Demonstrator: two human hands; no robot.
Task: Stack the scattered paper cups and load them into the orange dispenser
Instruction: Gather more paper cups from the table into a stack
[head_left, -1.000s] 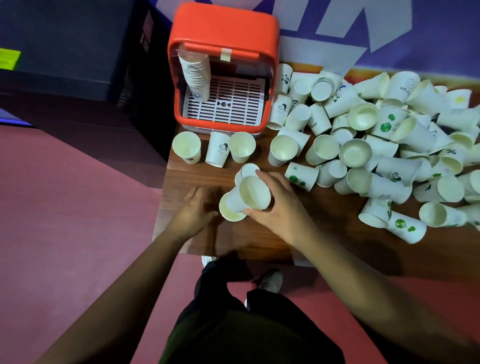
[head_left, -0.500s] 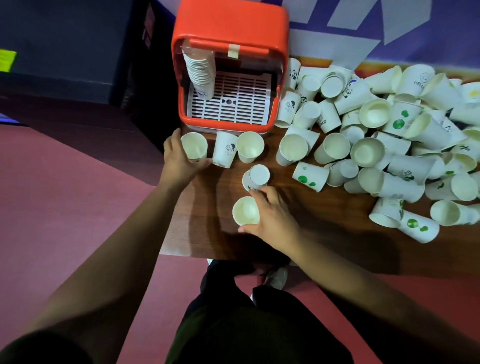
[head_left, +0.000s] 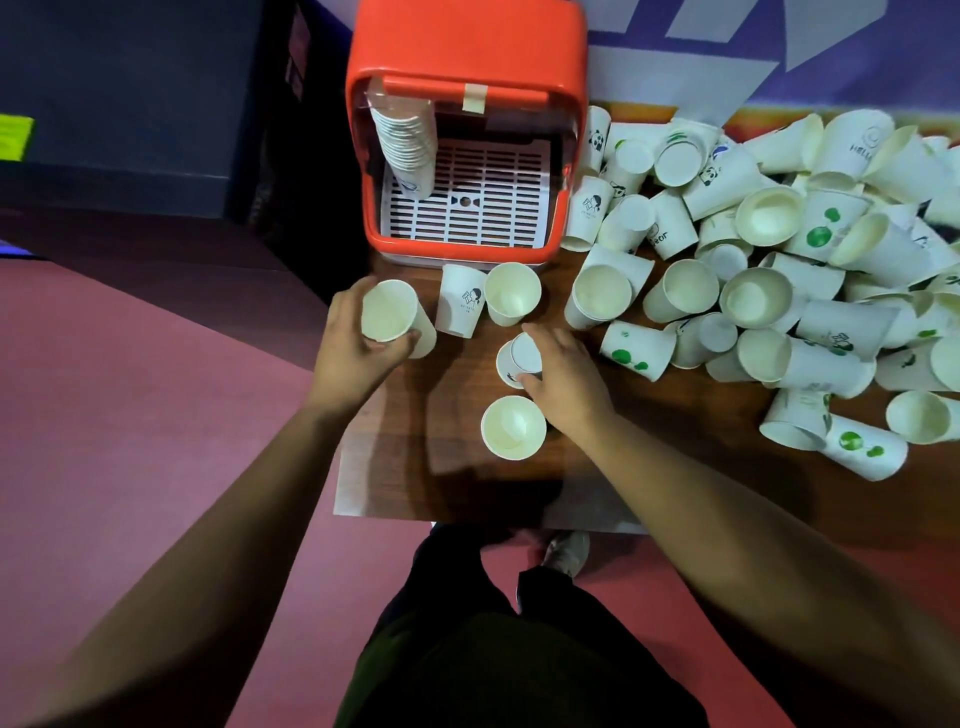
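One cup (head_left: 388, 312) inside the left grip (head_left: 353, 353)

Orange dispenser (head_left: 467, 57): one. Cup stack (head_left: 408, 150) inside: one. Paper cups (head_left: 513, 427) at left hand (head_left: 350, 353), right hand (head_left: 569, 382): five. Heap (head_left: 758, 299) right of right hand: dozens, uncountable.

Dim overhead light, soft arm shadows on the table (head_left: 447, 467), wide-angle bending and blur at edges.

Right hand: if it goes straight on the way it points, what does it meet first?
The upside-down cup, which the right hand has finger and thumb around. Beyond it, that line likely reaches the printed cup standing in front of the orange dispenser; depth is unclear.
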